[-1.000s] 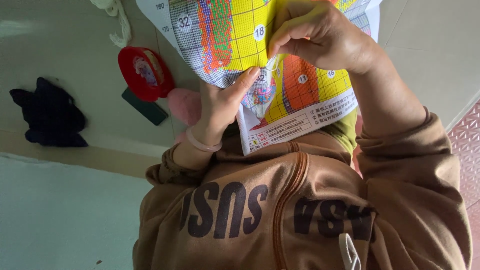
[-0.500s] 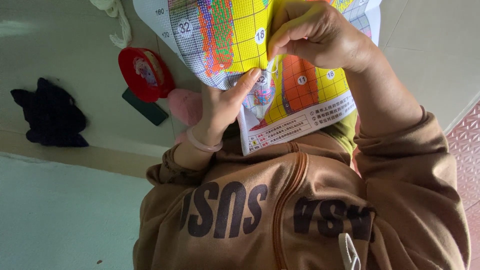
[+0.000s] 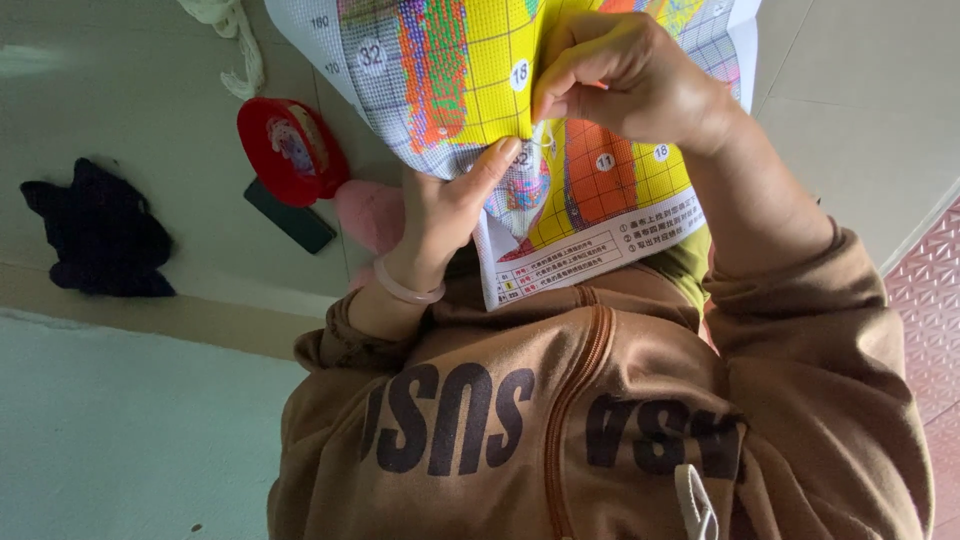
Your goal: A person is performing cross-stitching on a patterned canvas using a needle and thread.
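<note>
Bare floor (image 3: 120,80) left; red tin (image 3: 290,150), dark phone (image 3: 290,215) beside cloth (image 3: 450,90).

Pale tiled floor (image 3: 130,150) in soft daylight, pink patterned mat (image 3: 925,320), lower light green surface (image 3: 110,440)

Cloth (image 3: 440,70) held above the lap, between both hands. On the floor (image 3: 120,90), left of the cloth: dish (image 3: 285,150), phone (image 3: 290,215) just beside it, dark garment (image 3: 95,235) farther left, cord (image 3: 235,40) beyond.
</note>
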